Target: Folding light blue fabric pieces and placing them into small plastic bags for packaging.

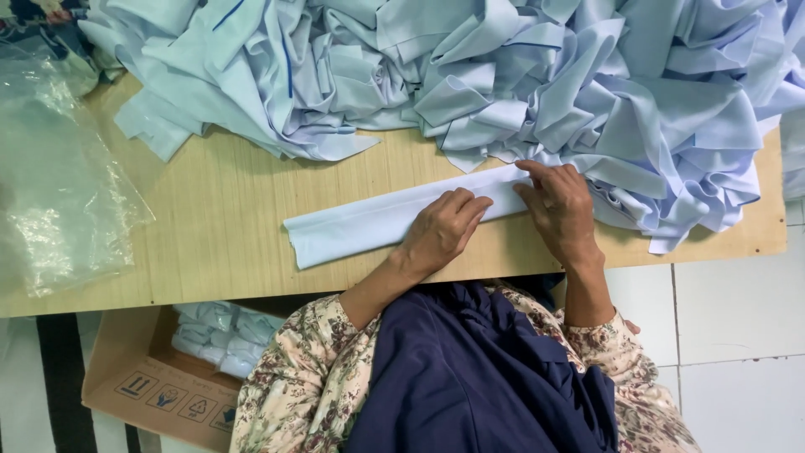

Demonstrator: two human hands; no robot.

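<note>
Here, a folded pale-blue fabric strip is pressed flat on the table.
Left hand and right hand are laid open-palmed upon it, nothing gripped, just below the heaped pale-blue garments.

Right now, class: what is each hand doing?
Left hand: open, flat on the folded cloth.
Right hand: open, fingers pressing the same cloth's fold; holding nothing.

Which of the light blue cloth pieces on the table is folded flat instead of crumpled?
The long narrow strip under both hands, left hand and right hand; the rest lie in a rumpled heap behind.
</note>
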